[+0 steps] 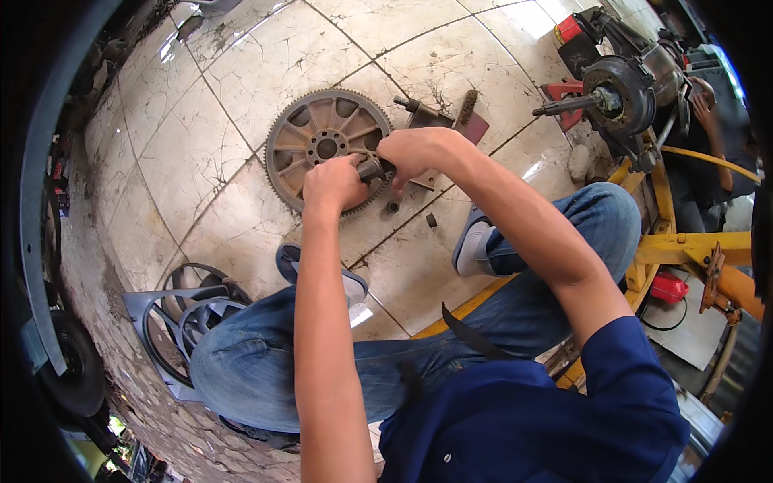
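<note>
I see a dark metal cylinder (369, 170) between the two hands, above the right-hand part of a toothed flywheel (291, 138) that lies flat on the tiled floor (241, 189). The left hand (333, 183) has its fingers curled around the cylinder's near end. The right hand (420, 153) bends over the other end; its fingertips are partly hidden, so I cannot tell how firmly it grips. Just below the right hand I make out a small dark ring-shaped part (392, 207), with a short dark plug (431, 220) near it. Beyond the right hand lies a bristled brush (465, 109). Farther out to the right hand's right I have an axle hub (618, 92) and another person's arm (708, 117); well below the left hand is a grey fan shroud (151, 346).
</note>
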A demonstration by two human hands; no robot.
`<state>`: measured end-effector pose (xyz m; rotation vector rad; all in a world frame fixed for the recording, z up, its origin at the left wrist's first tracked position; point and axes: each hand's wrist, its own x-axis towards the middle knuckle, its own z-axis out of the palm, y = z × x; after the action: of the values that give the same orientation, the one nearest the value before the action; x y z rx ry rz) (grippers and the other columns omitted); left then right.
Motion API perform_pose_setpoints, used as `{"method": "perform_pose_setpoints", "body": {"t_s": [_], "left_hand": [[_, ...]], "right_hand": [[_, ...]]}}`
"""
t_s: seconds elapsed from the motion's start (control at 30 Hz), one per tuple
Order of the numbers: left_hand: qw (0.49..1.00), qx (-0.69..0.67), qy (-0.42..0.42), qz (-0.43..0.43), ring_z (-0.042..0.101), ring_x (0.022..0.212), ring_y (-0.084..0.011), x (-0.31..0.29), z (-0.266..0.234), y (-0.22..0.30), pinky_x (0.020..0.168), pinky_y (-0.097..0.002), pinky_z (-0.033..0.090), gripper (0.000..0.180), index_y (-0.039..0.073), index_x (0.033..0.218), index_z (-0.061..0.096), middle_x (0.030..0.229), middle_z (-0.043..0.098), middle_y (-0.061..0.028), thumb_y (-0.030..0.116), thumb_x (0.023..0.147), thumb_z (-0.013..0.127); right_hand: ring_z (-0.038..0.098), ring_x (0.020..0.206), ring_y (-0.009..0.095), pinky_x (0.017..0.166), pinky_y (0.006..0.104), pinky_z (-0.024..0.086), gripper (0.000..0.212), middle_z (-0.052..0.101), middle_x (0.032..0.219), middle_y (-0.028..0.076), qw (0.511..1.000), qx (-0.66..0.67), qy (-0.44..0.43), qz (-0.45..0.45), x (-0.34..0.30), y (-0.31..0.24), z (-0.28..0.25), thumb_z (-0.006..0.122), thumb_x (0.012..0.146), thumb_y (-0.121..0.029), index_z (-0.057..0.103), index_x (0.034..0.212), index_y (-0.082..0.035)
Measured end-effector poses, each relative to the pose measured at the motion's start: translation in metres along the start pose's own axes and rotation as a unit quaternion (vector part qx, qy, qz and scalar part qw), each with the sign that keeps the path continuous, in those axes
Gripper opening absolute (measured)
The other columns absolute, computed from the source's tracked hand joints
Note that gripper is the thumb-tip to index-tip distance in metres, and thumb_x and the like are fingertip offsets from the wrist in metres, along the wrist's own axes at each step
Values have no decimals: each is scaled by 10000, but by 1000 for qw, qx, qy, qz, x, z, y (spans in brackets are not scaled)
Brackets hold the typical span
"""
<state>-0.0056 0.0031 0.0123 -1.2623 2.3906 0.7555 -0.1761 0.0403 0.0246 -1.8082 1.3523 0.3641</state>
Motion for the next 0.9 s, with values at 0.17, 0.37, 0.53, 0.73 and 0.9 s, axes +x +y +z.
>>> {"method": "perform_pose_setpoints", "body": {"t_s": [0.17,0.37,0.53,0.73,0.9], "left_hand": [[999,16,26,18,681,1022,-328,3,7,-3,881,-436,545,474,224,1239,664,1122,710,-125,206,766,634],[1000,18,-2,5,674,1041,-332,3,1,-2,898,-440,535,456,225,1223,668,1126,705,-136,208,770,630],[1000,17,16,5,671,1055,-327,2,3,1,901,-438,535,466,242,1238,666,1127,707,-130,215,774,632],[1000,21,-3,-2,670,1059,-323,5,-1,5,915,-433,531,491,227,1251,663,1161,697,-128,206,761,633],[1000,7,12,-6,668,1056,-333,4,3,1,915,-437,528,511,221,1252,662,1141,700,-141,191,743,633]], "right_hand": [[684,913,369,784,437,547,375,719,910,195,998,-25,49,0,12,10,23,861,696,-274,737,925,-6],[701,922,341,800,427,557,332,732,922,165,997,1,74,5,4,2,20,869,650,-188,746,917,-33],[690,925,365,789,433,560,305,719,913,197,994,-7,98,44,14,7,32,853,659,-152,729,892,2],[714,850,345,724,429,575,175,723,858,184,977,-17,213,-2,10,15,49,764,658,-92,740,819,-28],[714,834,352,713,428,575,157,721,852,190,983,-31,178,20,16,12,42,752,672,-95,734,814,-31]]}}
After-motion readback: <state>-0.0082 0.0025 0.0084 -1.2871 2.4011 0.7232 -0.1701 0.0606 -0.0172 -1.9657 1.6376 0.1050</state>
